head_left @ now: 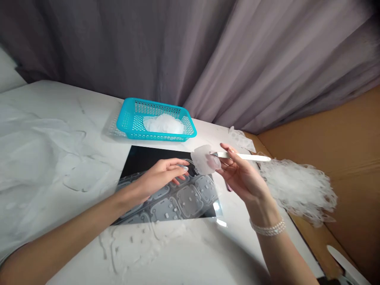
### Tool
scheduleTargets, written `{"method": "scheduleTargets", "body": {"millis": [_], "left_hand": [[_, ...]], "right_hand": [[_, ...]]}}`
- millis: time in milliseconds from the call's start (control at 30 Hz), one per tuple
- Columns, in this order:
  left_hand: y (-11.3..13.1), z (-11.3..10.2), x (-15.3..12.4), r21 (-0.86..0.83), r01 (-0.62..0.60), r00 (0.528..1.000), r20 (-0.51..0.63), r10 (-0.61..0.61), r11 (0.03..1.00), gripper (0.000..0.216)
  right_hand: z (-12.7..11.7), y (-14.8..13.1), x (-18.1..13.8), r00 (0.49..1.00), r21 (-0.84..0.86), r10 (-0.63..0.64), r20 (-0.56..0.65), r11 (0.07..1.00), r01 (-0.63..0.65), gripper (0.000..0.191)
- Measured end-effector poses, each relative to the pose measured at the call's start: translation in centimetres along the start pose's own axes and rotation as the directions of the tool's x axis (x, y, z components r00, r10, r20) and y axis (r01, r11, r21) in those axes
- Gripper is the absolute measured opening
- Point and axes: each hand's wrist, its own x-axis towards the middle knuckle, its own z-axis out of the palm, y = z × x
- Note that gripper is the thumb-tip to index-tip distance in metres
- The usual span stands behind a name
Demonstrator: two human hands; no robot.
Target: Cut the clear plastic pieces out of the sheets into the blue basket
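My right hand [242,172] is closed around a slim white pen-like tool [246,156] with a metal tip pointing left. The same hand also holds a frosted translucent cut-out piece [204,160] by its right edge. My left hand [166,174] hovers just left of that piece, fingers stretched out and nothing visible in them. Beneath both hands lies a clear plastic sheet [190,200] with several cut label-like shapes and small loose bits. Part of it rests over a black mat [142,158]. My left forearm hides some of the sheet.
Behind the mat stands a turquoise basket [127,130] holding a heap of white translucent pieces [166,124]. A tangled pile of clear plastic scraps [299,190] lies at the right, beside a brown board [341,138]. More transparent sheeting [32,162] covers the table's left side. Grey curtains [166,51] hang behind.
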Motion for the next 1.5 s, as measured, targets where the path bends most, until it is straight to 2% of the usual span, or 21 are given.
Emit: {"method": "scheduleTargets", "body": {"millis": [33, 100, 200, 300, 467, 567, 700, 833, 900, 967, 1067, 1300, 1500], "left_hand": [[0.4, -0.1, -0.3, -0.146, 0.051, 0.998, 0.034, -0.047, 0.988, 0.041], [0.8, -0.5, -0.6, -0.3, 0.089, 0.995, 0.059, -0.074, 0.95, 0.042], [0.5, -1.2, -0.7, -0.39, 0.088, 0.995, 0.001, -0.095, 0.917, 0.032], [0.3, -1.7, -0.4, -0.46, 0.083, 0.995, -0.016, -0.101, 0.884, 0.02], [0.6, -2.2, -0.3, -0.465, 0.1, 0.994, 0.004, -0.111, 0.88, 0.013], [0.8, -2.3, -0.5, -0.457, 0.097, 0.993, -0.009, -0.114, 0.884, 0.012], [0.9, -2.4, -0.6, -0.466, 0.087, 0.994, -0.014, -0.106, 0.881, 0.017], [0.8, -2.4, -0.5, -0.583, 0.084, 0.996, 0.014, -0.094, 0.808, 0.025], [0.8, -2.5, -0.4, -0.609, 0.041, 0.998, -0.013, -0.061, 0.792, 0.023], [0.7, -2.5, -0.3, -0.57, -0.004, 0.997, -0.063, -0.039, 0.822, 0.016], [0.3, -2.5, -0.3, -0.491, -0.011, 0.995, -0.093, -0.04, 0.871, 0.026], [0.0, -2.8, -0.2, -0.429, -0.045, 0.99, -0.143, -0.019, 0.902, 0.036], [0.5, -2.8, -0.2, -0.481, -0.009, 0.995, -0.089, -0.038, 0.877, 0.032]], "right_hand": [[1.0, -0.3, 0.1, 0.999, -0.027, -0.005, 0.046, 1.0, 0.006, 0.038], [2.3, -0.6, 0.3, 0.994, -0.08, -0.022, 0.107, 0.996, 0.031, 0.04], [2.9, -0.6, 0.6, 0.99, -0.118, -0.041, 0.136, 0.991, 0.057, 0.044], [2.7, -0.3, 0.9, 0.989, -0.097, -0.004, 0.15, 0.995, 0.018, 0.046], [2.3, -0.2, 1.3, 0.975, 0.042, 0.129, 0.182, 0.989, -0.139, 0.044], [2.1, -0.2, 1.6, 0.966, 0.054, 0.162, 0.2, 0.983, -0.176, 0.042], [1.7, -0.1, 1.9, 0.96, 0.021, 0.123, 0.253, 0.991, -0.133, 0.04], [1.3, 0.0, 1.9, 0.936, 0.058, 0.042, 0.348, 0.996, -0.066, 0.039], [1.1, -0.1, 1.8, 0.916, 0.036, -0.008, 0.401, 0.999, -0.007, 0.041], [1.1, -0.2, 1.7, 0.885, -0.006, -0.033, 0.464, 0.999, 0.04, 0.044], [0.9, -0.4, 1.5, 0.852, -0.058, -0.025, 0.523, 0.996, 0.064, 0.045], [0.5, -0.7, 1.2, 0.823, -0.171, 0.004, 0.568, 0.979, 0.113, 0.044], [0.4, -0.9, 0.9, 0.793, -0.197, -0.009, 0.609, 0.967, 0.162, 0.044]]}}
